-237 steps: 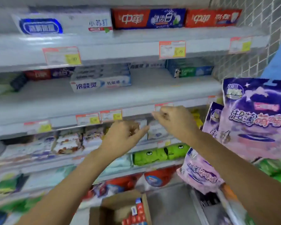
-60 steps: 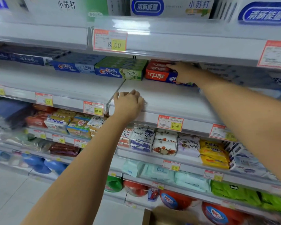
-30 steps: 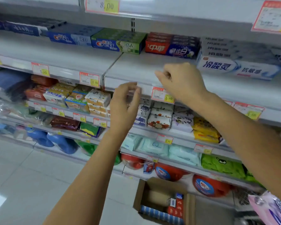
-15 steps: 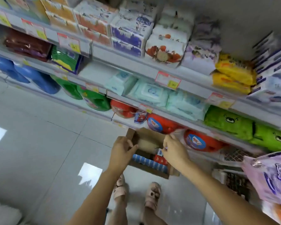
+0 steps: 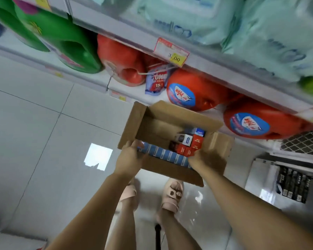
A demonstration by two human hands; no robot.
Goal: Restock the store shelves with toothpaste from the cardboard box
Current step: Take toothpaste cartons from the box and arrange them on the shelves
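Now | left hand [image 5: 129,159], right hand [image 5: 206,159] hold blue-striped pack [image 5: 167,156] | price tag [image 5: 171,52]: 3.00

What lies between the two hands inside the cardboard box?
Head view: a blue striped pack lies between left hand and right hand, inside the cardboard box.

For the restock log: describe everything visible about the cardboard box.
The cardboard box is brown, open-topped, flaps splayed outward, seemingly resting on the tiled floor by the bottom shelf. It is partly full: red and white cartons at right, a blue-striped row along the near wall. The left hand and right hand reach over that wall.
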